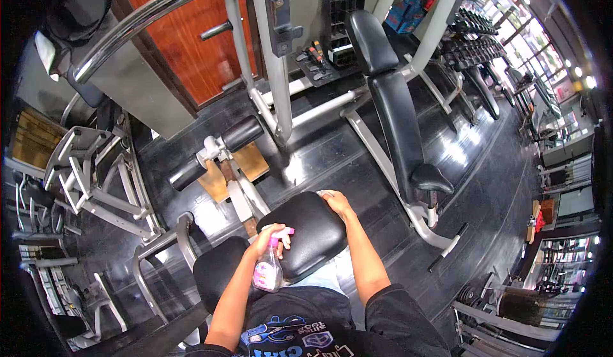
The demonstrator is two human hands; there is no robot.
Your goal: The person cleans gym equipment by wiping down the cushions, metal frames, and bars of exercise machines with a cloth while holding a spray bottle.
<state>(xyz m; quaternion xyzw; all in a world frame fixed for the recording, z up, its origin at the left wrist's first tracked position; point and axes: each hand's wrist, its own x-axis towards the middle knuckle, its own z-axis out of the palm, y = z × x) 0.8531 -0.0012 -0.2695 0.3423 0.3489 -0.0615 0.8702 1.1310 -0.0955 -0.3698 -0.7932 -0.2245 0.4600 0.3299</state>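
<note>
My left hand (273, 241) is closed around the neck and trigger of a clear spray bottle (267, 271) with a pink and white head and a printed label. The bottle hangs upright near my shirt, over the near left edge of a black padded bench seat (311, 232). At the far right corner of that pad lies my right hand (336, 203), with its fingers bent over the edge. A bit of something pale shows at those fingertips, too small to tell what it is. Another black pad (222, 271) is to the left, partly behind my left forearm.
Black foam rollers (243, 133) on a metal post stand ahead, over a wooden block (251, 160). An adjustable bench (395, 122) stands to the right beside a grey rack frame (278, 84). Metal machine frames (110, 199) are at the left, and dumbbell racks (471, 53) are far right.
</note>
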